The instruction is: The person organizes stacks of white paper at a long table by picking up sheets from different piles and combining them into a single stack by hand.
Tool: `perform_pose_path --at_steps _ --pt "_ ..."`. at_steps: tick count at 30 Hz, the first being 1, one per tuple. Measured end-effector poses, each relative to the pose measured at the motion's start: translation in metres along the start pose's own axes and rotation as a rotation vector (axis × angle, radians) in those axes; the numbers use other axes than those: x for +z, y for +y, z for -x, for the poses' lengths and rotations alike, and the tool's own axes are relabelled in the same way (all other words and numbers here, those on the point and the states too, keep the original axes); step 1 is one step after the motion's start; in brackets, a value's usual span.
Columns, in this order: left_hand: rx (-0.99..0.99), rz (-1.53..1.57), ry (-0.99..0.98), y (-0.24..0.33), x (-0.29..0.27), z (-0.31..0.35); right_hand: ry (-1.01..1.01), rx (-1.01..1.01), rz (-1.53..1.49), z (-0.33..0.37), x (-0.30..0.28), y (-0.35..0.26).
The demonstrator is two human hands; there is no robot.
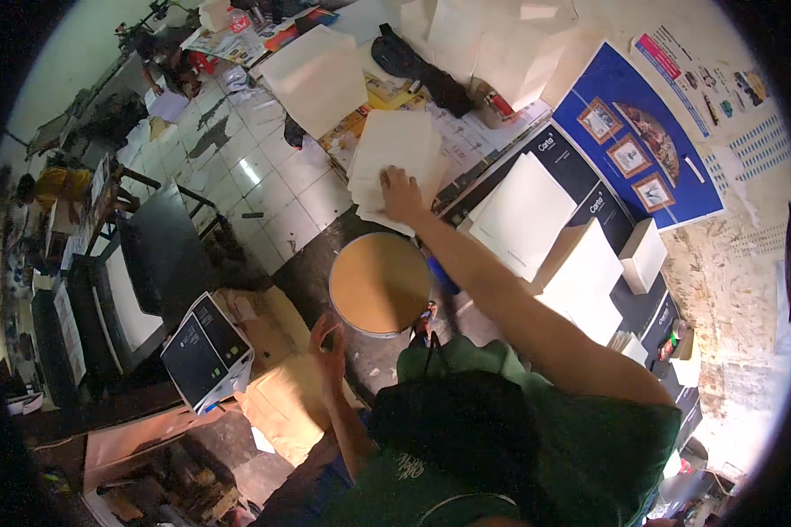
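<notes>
My right hand (402, 195) rests palm down on a fanned stack of cream paper sheets (395, 145) at the near edge of a cluttered work table. Its fingers are spread a little and grip nothing that I can see. My left hand (328, 347) hangs low beside a round stool with a tan top (380, 283). The fingers there are loosely curved, with a gap between thumb and fingers, and nothing shows in them. Beyond the fanned sheets lies a larger cream paper stack (316, 79).
On the right, more paper stacks (523, 215) stand on black cartons (558, 158) along the wall. A dark cloth bundle (417, 70) lies on the table. At left are a dark machine (141, 272) and an opened paper package (206, 351). Another person (171, 75) sits far left.
</notes>
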State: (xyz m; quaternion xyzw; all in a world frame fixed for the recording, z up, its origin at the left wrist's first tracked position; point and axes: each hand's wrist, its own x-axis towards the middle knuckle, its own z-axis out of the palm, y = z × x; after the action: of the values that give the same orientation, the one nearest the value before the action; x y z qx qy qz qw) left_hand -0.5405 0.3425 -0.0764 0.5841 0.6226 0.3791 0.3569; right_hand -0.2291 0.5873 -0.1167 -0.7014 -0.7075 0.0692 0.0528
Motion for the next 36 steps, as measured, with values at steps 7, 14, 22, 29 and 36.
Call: perform_pose_path --at_steps 7,14,22,29,36 --pt "0.115 0.032 -0.017 -0.003 0.022 -0.051 0.292 -0.068 -0.444 0.034 -0.13 -0.055" --pt "0.349 -0.071 -0.46 0.115 0.118 -0.142 0.597 -0.15 -0.814 0.288 -0.258 0.044" --pt "0.495 0.326 -1.474 0.233 0.205 -0.047 0.724 1.225 -0.355 0.557 -0.119 0.161" --pt "0.336 0.19 -1.89 0.234 0.271 0.079 0.302 1.296 -0.186 0.521 -0.035 0.185" --pt "0.257 0.041 -1.779 0.145 0.3 0.143 0.526 1.245 -0.404 0.536 -0.002 0.206"
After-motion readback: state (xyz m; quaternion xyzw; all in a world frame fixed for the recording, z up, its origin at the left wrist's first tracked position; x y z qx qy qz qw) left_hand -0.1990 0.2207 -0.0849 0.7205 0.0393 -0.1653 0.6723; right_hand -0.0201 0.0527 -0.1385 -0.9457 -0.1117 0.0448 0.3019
